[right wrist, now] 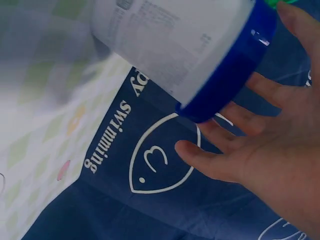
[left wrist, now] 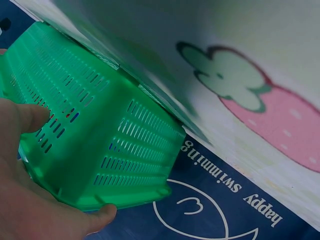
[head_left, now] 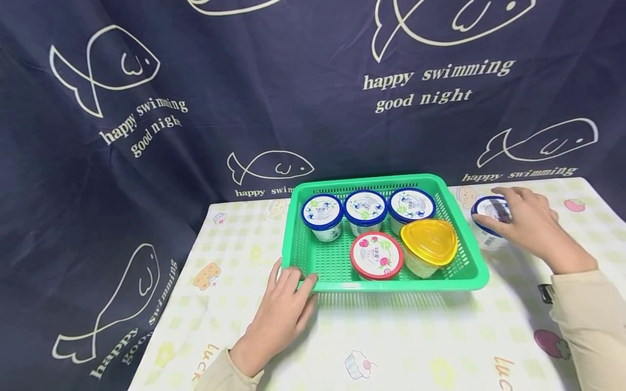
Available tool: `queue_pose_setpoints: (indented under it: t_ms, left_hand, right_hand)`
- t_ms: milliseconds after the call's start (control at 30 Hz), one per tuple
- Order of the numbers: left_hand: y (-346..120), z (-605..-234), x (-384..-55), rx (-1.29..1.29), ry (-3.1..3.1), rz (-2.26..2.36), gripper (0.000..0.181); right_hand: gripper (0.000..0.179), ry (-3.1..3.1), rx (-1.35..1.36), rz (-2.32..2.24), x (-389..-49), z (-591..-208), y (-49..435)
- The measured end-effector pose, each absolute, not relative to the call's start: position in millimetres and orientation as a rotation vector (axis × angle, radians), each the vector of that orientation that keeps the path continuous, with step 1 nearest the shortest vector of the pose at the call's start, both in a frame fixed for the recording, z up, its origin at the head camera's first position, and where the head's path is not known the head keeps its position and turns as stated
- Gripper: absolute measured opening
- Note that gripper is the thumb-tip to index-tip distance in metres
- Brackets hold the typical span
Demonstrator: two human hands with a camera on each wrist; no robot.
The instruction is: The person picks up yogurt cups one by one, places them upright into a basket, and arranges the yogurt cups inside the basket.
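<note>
A green plastic basket [head_left: 337, 284] holds three blue-lidded cups, including one at the back left [head_left: 321, 210], a red-lidded cup [head_left: 376, 255] and a yellow-lidded tub [head_left: 429, 242]. My left hand [head_left: 283, 307] grips the basket's near-left corner, with fingertips over the rim. To the right of the basket, another blue-lidded cup [head_left: 489, 240] stands on the table. Over its lid is my right hand [head_left: 530, 225], thumb and fingers spread about it. From the right wrist view, the fingers [right wrist: 207, 162] extend loosely beside the blue lid [right wrist: 237, 65], partly behind it.
The table wears a pale checked cloth [head_left: 391, 336] with printed cupcakes and fruit. Behind it hangs a dark blue curtain [head_left: 313, 108] with white fish and lettering, meeting the table's back edge. A small black object [head_left: 545, 294] shows beside the right sleeve.
</note>
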State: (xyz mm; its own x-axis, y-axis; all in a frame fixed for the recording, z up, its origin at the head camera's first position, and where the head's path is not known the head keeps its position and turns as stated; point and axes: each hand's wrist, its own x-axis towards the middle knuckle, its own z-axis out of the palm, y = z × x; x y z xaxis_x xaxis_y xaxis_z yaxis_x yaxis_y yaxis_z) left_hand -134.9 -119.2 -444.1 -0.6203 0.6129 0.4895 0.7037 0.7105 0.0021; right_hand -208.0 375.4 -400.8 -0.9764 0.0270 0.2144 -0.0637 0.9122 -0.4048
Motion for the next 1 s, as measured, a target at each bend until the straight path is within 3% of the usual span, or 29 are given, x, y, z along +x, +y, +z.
queue_pose_setpoints:
  t_ms: [700,1000]
  left_hand:
    - [-120.4,-444.1,-133.7,-1.003,-2.457,-0.256,0.032]
    - [-120.0,-443.3,-133.6,-1.009,-2.438,-0.253,0.034]
  right_hand:
    - [0.081,-2.848,0.09,0.638,-212.3,-415.3,372.5]
    - [0.081,-2.729,0.126,0.628,-204.0,-391.2,368.2]
